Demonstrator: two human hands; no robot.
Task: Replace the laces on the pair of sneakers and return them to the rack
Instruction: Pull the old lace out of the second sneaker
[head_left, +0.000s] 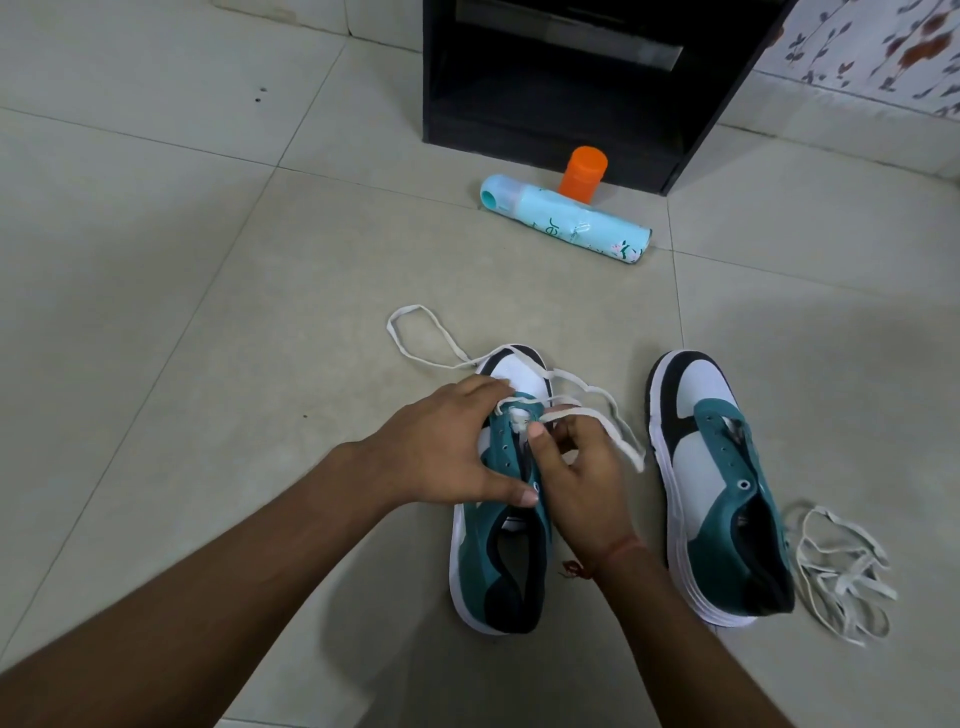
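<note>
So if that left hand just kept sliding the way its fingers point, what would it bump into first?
Probably the right hand. The left hand lies across the near sneaker, fingers pointing right, with the other sneaker farther on. Depth is uncertain.

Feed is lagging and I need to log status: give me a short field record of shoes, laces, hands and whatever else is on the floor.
left shoe: on floor, lace partly threaded near toe
right shoe: on floor, no lace in its eyelets
loose laces: piled right of right shoe
left hand: holds left shoe's side
right hand: pinches lace at eyelets
rack: black, beyond the shoes
spray can: lying before rack
orange bottle: upright behind can
</note>
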